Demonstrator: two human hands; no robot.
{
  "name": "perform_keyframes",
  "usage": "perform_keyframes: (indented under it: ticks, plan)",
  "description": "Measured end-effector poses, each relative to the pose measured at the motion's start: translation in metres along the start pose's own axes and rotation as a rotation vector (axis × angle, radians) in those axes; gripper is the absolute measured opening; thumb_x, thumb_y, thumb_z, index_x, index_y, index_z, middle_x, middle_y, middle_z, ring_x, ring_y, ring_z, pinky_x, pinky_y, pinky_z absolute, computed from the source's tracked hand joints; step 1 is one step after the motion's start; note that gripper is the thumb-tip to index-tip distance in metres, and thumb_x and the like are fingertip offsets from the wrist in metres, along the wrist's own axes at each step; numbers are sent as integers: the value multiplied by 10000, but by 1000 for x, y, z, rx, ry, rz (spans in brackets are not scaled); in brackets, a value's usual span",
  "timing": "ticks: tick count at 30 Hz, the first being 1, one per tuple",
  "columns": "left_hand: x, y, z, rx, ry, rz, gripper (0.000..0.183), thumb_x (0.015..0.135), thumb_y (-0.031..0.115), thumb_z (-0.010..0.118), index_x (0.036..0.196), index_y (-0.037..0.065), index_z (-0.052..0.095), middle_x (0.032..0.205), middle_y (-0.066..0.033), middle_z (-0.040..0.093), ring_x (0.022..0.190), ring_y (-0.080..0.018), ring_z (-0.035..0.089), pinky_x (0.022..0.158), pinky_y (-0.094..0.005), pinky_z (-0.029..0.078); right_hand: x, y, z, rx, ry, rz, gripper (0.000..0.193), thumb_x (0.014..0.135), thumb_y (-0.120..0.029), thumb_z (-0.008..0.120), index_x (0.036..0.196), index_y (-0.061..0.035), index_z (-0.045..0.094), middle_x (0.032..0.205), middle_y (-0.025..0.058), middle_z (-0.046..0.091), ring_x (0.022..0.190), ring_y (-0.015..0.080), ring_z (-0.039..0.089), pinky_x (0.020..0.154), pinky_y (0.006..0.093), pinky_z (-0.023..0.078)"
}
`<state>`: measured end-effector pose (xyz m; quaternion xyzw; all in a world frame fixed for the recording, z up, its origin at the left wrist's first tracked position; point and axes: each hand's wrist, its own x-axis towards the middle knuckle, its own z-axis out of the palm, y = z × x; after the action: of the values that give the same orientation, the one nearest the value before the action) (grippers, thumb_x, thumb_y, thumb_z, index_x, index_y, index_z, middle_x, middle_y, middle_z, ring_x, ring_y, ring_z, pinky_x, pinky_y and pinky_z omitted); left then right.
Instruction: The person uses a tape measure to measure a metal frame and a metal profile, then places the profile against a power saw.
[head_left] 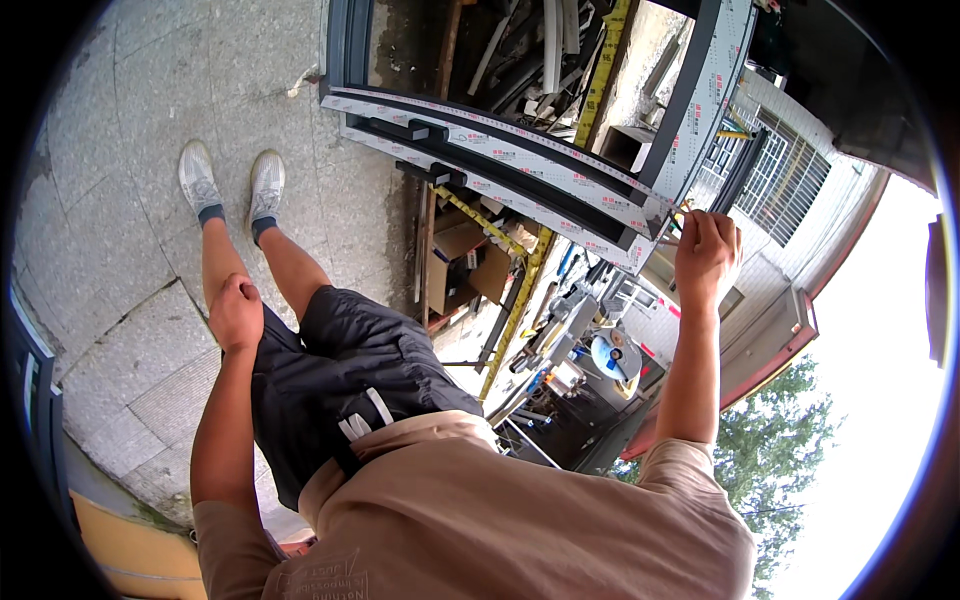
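Note:
A dark window frame (705,100), covered in printed white protective film, stands at the upper right. At its near right corner my right hand (705,250) is raised, with its fingers closed and pressed together. A narrow, pale strip with red marks (480,122) runs along the frame's edge toward that hand; what the fingers pinch is too small to make out. Two black handles (420,130) sit on the lower rail. My left hand (237,313) is curled closed in front of my knee, beside the black shorts (360,350); its palm is hidden.
Grey stone paving (130,230) lies underfoot. Beyond the frame are a cardboard box (455,265), stacked profile offcuts (550,50) and a cutting machine with a round blade (612,355). A dark frame (35,370) stands at the far left.

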<state>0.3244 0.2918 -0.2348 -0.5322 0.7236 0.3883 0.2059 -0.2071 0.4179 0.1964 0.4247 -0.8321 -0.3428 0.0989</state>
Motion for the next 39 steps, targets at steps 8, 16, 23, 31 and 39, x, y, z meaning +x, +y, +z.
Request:
perform_keyframes:
  ticks: [8, 16, 23, 31, 39]
  plan:
    - [-1, 2, -1, -9, -27, -51, 94, 977, 223, 644, 965, 160, 712, 970, -105, 774, 912, -412, 734, 773, -521, 578, 3, 3, 4, -29, 29, -27, 101, 948, -201, 762, 984, -128, 822, 993, 34, 708, 970, 277, 680, 909, 437, 535]
    - [-2, 1, -1, -32, -10, -38, 96, 975, 217, 637, 968, 157, 711, 974, -105, 772, 914, -411, 731, 774, -517, 576, 4, 3, 2, -31, 5, -22, 95, 942, -215, 759, 979, -144, 810, 985, 33, 697, 956, 282, 671, 904, 446, 533]
    - [-1, -4, 2, -41, 1, -22, 99, 976, 215, 633, 971, 154, 710, 988, -105, 772, 923, -412, 730, 783, -517, 577, 4, 2, 1, -28, -4, -11, 97, 950, -218, 755, 985, -146, 811, 1003, 32, 702, 971, 286, 672, 910, 447, 532]
    - [2, -1, -10, -32, -22, -38, 111, 976, 223, 629, 981, 154, 716, 1004, -109, 777, 951, -412, 734, 797, -522, 577, 3, -1, -2, 1, -20, 16, 102, 957, -215, 753, 974, -130, 808, 1009, 42, 708, 982, 294, 673, 920, 446, 531]
    - [22, 20, -27, 37, -94, -78, 128, 963, 198, 670, 1030, 129, 755, 986, -128, 791, 927, -381, 760, 823, -487, 597, -35, 8, -43, 167, -143, 63, 123, 946, -202, 762, 959, -84, 797, 989, 92, 714, 972, 321, 676, 905, 462, 531]
